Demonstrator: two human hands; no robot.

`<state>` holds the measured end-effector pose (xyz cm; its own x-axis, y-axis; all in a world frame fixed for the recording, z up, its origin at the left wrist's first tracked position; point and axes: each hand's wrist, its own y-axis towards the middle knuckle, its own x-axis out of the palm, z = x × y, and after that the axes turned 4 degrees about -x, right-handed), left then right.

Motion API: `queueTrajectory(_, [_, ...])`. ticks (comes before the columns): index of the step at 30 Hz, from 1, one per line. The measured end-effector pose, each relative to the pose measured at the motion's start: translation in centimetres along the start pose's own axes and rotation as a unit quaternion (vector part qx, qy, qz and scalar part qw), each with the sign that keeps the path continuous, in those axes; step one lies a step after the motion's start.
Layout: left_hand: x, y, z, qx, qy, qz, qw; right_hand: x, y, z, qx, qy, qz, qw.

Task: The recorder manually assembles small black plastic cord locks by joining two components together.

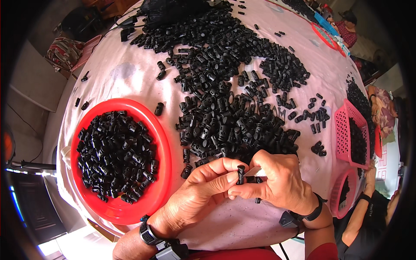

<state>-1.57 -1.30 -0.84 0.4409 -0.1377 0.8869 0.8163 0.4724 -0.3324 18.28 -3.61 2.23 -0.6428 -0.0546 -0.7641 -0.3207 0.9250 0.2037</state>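
Observation:
Between the thumb and forefinger of my left hand (203, 184) a small black plastic cord lock (241, 174) is pinched upright. My right hand (281, 182) is closed on a thin, pale, flat blade (253, 171), whose edge points toward the cord lock. Most of the blade's grip is hidden by my fingers. Just beyond my hands lies a large heap of similar black cord locks (225, 125), spreading toward the far side of the table. To the left stands a round red basin (167, 173) holding many more of them.
A pale pink cloth (134, 82) covers the table, with loose cord locks scattered on it. A pink basket (342, 130) and a pink bowl (336, 197) holding black pieces stand at right. One co-worker's arm (362, 212) reaches in there; another person (346, 32) sits at the far right.

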Motion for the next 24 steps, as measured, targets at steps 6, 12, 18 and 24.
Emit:
queueTrajectory(6, [-0.06, 0.17, -0.14, 0.001, 0.005, 0.015, 1.0, -0.01, -0.07, 0.1, -0.02, -0.047, -0.006, 0.999])
queueTrajectory(12, [0.05, 0.09, -0.14, 0.006, 0.013, 0.026, 1.0, 0.05, -0.04, 0.0, -0.03, -0.055, 0.01, 0.998])
queueTrajectory(18, [-0.08, 0.17, -0.24, 0.002, 0.011, 0.032, 0.999, 0.23, -0.13, 0.12, -0.037, -0.069, 0.011, 0.997])
queueTrajectory(24, [-0.39, 0.22, -0.14, -0.002, 0.025, 0.013, 1.0, 0.36, -0.22, 0.46, -0.037, -0.051, 0.005, 0.998])
